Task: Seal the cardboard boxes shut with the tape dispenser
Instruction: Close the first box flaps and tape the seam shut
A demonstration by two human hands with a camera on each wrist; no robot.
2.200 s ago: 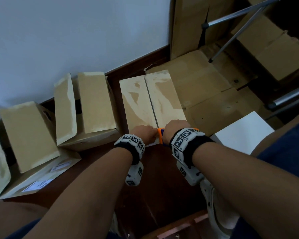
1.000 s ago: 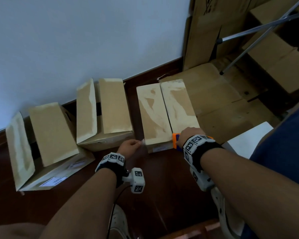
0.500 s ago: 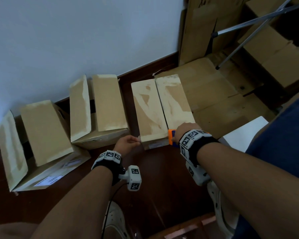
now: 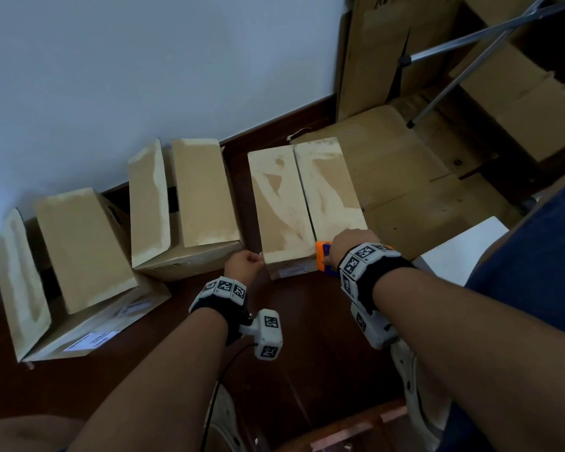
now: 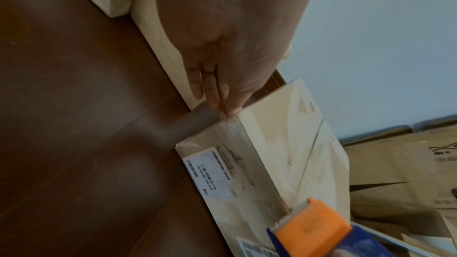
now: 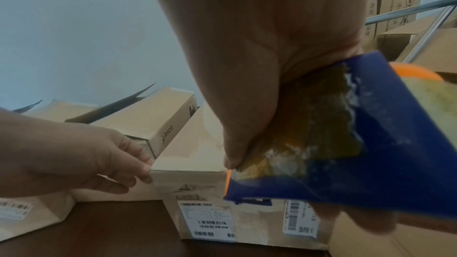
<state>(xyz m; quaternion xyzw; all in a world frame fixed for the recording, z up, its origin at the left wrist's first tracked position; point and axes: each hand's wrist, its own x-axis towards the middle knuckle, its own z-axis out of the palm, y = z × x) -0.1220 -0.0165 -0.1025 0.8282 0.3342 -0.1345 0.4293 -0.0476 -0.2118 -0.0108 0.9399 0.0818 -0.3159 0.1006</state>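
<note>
Tape dispenser (image 4: 322, 257), orange and blue, sits at near edge of closed box (image 4: 302, 207), right by centre seam; box rests on dark floor (image 4: 307, 337). My right hand (image 4: 351, 244) wraps dispenser, fingers clenched round it. My left hand (image 4: 243, 262) pinches near-left corner of same box, fingertips (image 5: 228, 111) on edge. I see two more boxes (image 4: 183, 203) to left along wall (image 4: 144, 76), flaps open. Flattened cardboard (image 4: 405, 177) lies to right.

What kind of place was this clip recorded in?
Probably a spare room used for packing or storage, not a warehouse: small cardboard boxes sit on a dark wooden floor along a plain white wall, with flattened cartons piled in the corner.
</note>
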